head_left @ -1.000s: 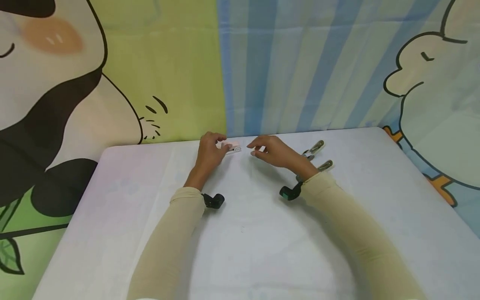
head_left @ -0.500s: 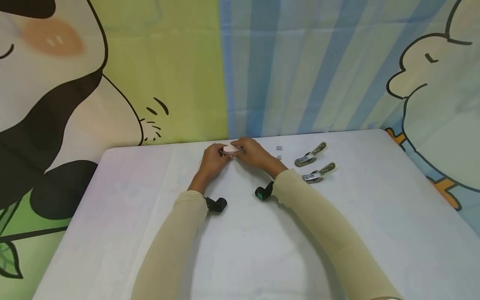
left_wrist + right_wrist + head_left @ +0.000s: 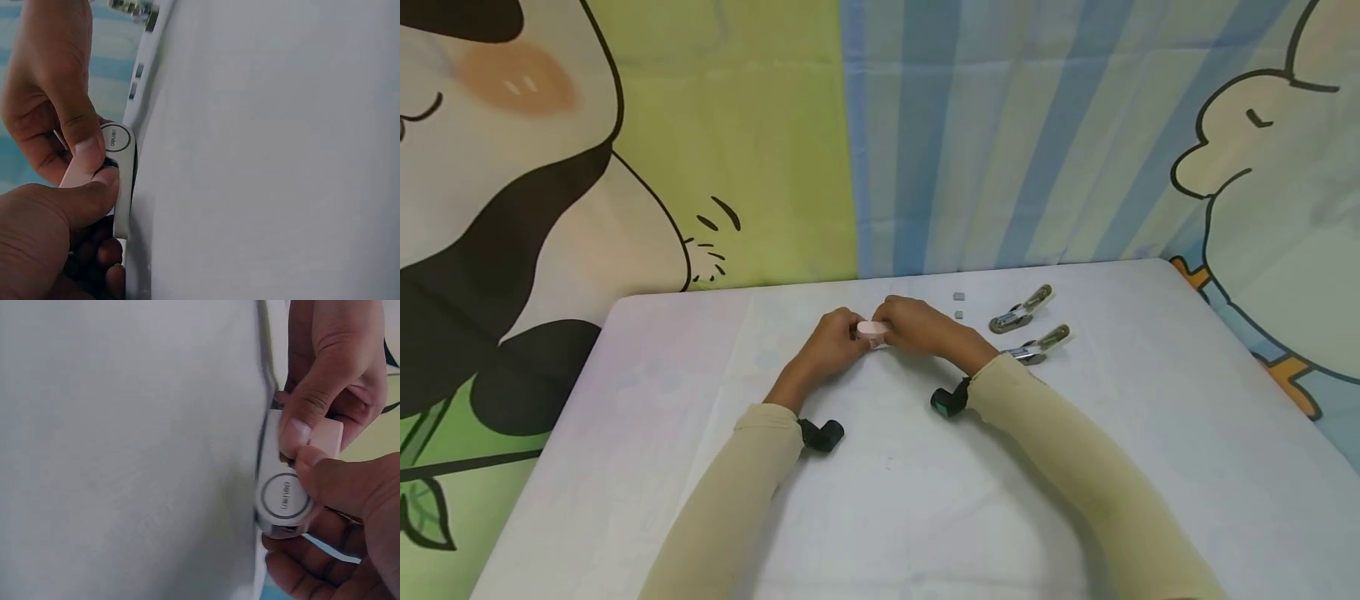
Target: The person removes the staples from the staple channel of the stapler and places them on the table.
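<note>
A small pink-and-white mini stapler [image 3: 872, 328] is held between both hands near the table's far side. My left hand [image 3: 833, 343] grips one end, and my right hand [image 3: 917, 327] grips the other. In the left wrist view, both thumbs meet on the stapler's white side [image 3: 125, 194], beside a round printed label. The right wrist view shows its pink part [image 3: 326, 434] behind the left thumb, with fingers of my right hand [image 3: 369, 519] curled beneath the label end. Hands cover much of the stapler.
Two small grey staple strips [image 3: 958, 297] lie right of the hands. Beyond them are two metal tools with raised levers, one farther back [image 3: 1021, 310] and one nearer [image 3: 1037, 346]. A patterned cloth [image 3: 925, 133] hangs behind the white table [image 3: 880, 500].
My right hand, apart from the stapler a second ago, has moved left and now holds it too. Both hands have since drawn the stapler slightly nearer. The staple strips have come into sight.
</note>
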Motion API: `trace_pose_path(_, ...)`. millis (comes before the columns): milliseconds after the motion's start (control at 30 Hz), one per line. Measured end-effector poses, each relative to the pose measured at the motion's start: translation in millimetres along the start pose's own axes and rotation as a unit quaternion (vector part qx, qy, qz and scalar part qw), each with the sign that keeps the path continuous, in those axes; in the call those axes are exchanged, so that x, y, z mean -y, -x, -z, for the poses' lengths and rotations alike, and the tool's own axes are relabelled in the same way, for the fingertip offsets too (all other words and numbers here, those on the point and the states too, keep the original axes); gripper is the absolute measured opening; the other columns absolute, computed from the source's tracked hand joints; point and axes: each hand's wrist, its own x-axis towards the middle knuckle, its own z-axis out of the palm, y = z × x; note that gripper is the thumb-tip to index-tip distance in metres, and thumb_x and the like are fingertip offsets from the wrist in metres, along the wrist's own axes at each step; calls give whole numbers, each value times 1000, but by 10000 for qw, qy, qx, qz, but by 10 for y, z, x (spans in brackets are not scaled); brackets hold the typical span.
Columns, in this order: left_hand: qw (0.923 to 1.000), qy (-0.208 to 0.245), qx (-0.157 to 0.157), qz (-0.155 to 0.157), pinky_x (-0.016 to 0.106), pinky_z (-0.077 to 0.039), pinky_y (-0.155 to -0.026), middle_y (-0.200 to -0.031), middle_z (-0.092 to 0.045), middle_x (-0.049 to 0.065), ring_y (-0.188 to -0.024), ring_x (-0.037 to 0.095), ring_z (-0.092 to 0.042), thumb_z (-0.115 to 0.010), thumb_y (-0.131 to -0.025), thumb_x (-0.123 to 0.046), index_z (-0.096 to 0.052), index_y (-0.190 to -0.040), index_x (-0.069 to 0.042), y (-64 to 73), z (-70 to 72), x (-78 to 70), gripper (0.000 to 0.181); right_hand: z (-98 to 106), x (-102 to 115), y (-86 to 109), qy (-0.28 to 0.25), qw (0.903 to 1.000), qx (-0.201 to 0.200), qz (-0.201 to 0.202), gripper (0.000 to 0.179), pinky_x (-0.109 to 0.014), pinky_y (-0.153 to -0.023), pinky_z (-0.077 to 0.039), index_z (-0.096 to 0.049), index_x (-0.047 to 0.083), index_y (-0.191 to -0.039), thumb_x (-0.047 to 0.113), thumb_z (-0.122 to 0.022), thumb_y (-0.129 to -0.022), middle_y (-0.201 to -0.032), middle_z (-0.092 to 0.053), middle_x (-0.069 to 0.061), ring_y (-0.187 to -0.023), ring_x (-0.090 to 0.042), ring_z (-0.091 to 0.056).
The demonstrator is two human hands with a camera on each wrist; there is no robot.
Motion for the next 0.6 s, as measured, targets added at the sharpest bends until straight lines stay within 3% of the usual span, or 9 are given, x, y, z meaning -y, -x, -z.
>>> trace_pose_path(133,9996,-25,225,-192,30,-41,-65,-85,-57,7,-77,19,-49,-76,-85,-14,-72,-92,-2,123,-84,-93,14,26,100,196,-99,9996,250,-45,17,-31,-76,-45,-71,9,-101,23,-70,-92,-96,-61,-1,-83,-15,-55)
trace_pose_path(333,9984,209,490,-209,29,-41,-61,-79,-56,4,-70,15,-48,-80,-81,-15,-69,-81,-7,356,-205,-232,14,9,203,459,-294,9979,578,-68,27,-29,-68,-44,-67,15,-84,39,-61,-95,-81,-58,3,-70,-13,-53)
trace_pose_path(600,9982,297,482,-189,30,-44,-65,-81,-58,0,-73,15,-50,-83,-79,-17,-68,-80,-10,551,-294,-323,16,-75,234,711,-140,9991,322,257,18,-27,-69,-44,-63,16,-89,30,-73,-89,-84,-55,8,-73,-11,-52)
